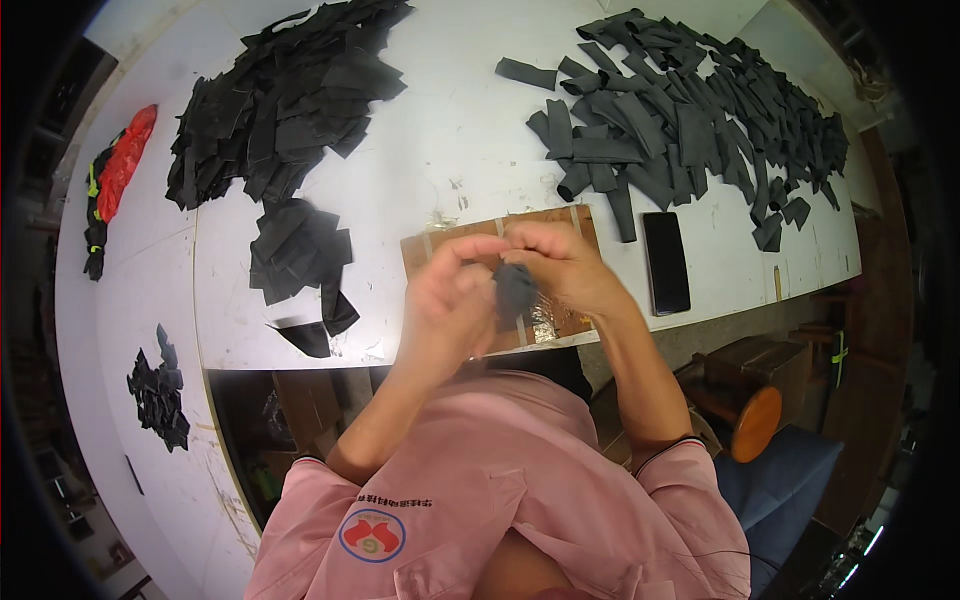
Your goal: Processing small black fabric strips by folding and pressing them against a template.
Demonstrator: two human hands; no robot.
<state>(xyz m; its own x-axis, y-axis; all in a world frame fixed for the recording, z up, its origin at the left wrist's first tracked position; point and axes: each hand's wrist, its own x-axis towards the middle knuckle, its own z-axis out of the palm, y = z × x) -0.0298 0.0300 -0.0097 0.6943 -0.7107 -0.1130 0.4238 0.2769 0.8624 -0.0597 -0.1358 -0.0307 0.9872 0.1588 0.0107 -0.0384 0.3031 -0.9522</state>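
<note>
Close in front of my body, both hands meet over a brown board at the table's front edge. Between them is a small, bunched dark grey fabric piece. My left hand, slightly blurred, has its fingers curled against the piece's left side. The thumb and forefinger of my right hand pinch its upper end. The fingertips nearly touch each other, and part of the fabric is hidden behind them. A small heap of flat black fabric pieces lies to the left of the board.
A large pile of flat black pieces lies far left. Rolled dark grey fabric tubes spread far right. A black phone rests right of the board. Black scraps and a red bundle lie left; a wooden stool stands lower right.
</note>
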